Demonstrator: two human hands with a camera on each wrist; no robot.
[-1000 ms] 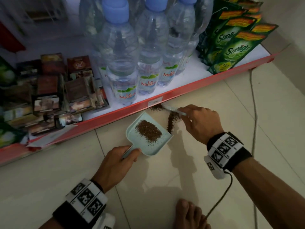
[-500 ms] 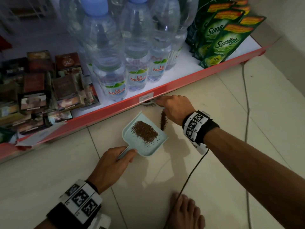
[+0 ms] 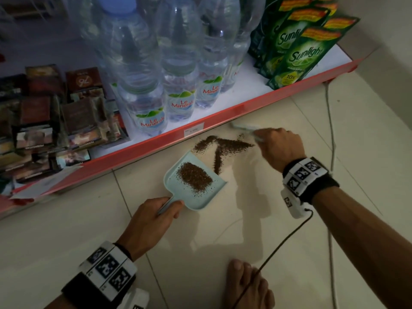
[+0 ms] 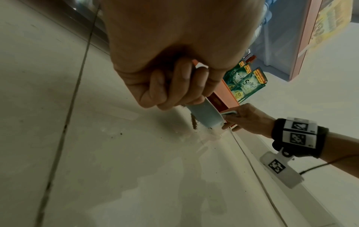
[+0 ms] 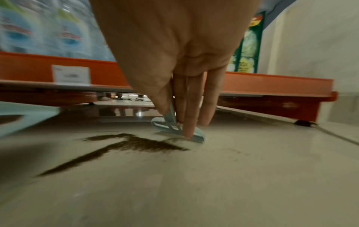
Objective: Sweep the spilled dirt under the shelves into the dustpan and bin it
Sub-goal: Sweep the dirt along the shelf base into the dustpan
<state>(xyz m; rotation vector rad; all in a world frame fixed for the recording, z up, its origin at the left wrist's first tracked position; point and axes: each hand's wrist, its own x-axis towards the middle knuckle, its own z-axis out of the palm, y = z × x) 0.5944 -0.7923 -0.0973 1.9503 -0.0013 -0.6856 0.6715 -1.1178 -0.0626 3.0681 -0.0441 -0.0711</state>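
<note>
One dustpan, perhaps two dirt trails

Brush motion-blurred (bristles indistinct); dustpan handle mostly hidden.

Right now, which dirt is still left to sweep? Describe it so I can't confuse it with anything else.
Find the red shelf edge below the water bottles. On the floor tile just in front lies the loose dirt, between the dustpan and the right hand. Unlike the compact heap in the pan, it forms thin branching streaks.

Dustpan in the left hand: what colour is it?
Pale blue-green dustpan, clearest in the head view.
</note>
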